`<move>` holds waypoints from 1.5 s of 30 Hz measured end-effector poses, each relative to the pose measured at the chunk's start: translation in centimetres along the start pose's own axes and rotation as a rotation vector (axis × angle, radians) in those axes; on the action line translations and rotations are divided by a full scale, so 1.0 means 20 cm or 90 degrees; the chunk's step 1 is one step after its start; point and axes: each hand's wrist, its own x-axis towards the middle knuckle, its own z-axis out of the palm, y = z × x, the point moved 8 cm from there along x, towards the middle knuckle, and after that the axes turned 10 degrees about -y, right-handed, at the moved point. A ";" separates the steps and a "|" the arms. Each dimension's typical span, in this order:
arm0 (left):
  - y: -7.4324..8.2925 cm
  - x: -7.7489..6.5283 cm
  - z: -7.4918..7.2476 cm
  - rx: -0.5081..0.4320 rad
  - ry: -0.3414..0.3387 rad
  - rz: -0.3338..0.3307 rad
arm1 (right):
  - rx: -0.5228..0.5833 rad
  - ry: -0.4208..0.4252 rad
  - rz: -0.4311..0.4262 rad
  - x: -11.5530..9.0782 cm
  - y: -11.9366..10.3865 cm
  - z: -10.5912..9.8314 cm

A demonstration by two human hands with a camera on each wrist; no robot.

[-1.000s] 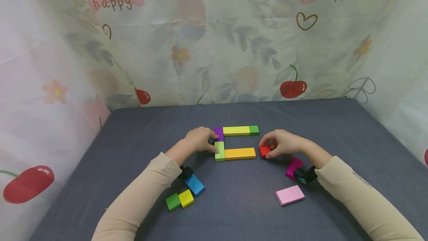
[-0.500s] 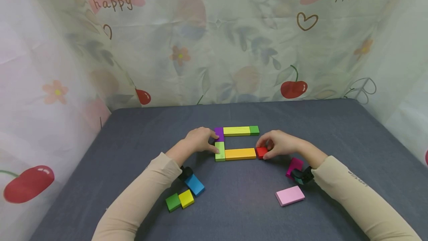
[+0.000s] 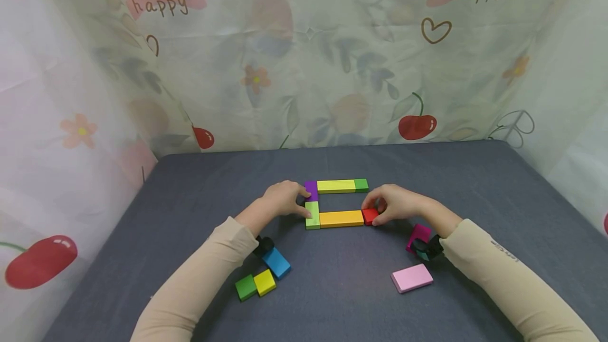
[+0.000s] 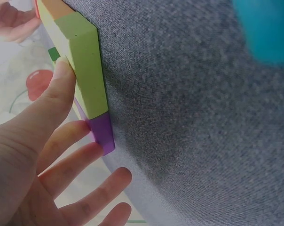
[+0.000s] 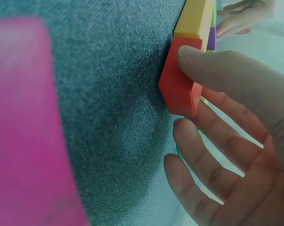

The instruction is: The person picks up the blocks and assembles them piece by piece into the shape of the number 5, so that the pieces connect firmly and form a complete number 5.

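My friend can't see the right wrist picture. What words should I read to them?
A right hand pinches a red block against the end of an orange block on a grayish cloth. A blurry bright pink block fills the left edge, and part of the left hand shows at the top right.

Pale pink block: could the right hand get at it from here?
Probably yes: nothing covers the pale pink block, but the right hand pinches the red block and would need freeing first.

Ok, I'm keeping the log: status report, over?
Right hand pinches red block against orange block. Left hand touches lime block, purple block. No obstruction visible.
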 end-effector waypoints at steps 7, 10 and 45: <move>0.00 0.00 0.00 -0.003 -0.003 0.001 | -0.002 -0.002 0.009 0.00 0.01 0.00; 0.00 0.01 0.00 -0.002 -0.002 0.002 | -0.003 -0.005 0.013 0.01 0.01 0.00; 0.00 0.00 0.01 -0.001 -0.004 0.004 | -0.057 0.026 -0.034 0.08 -0.09 0.01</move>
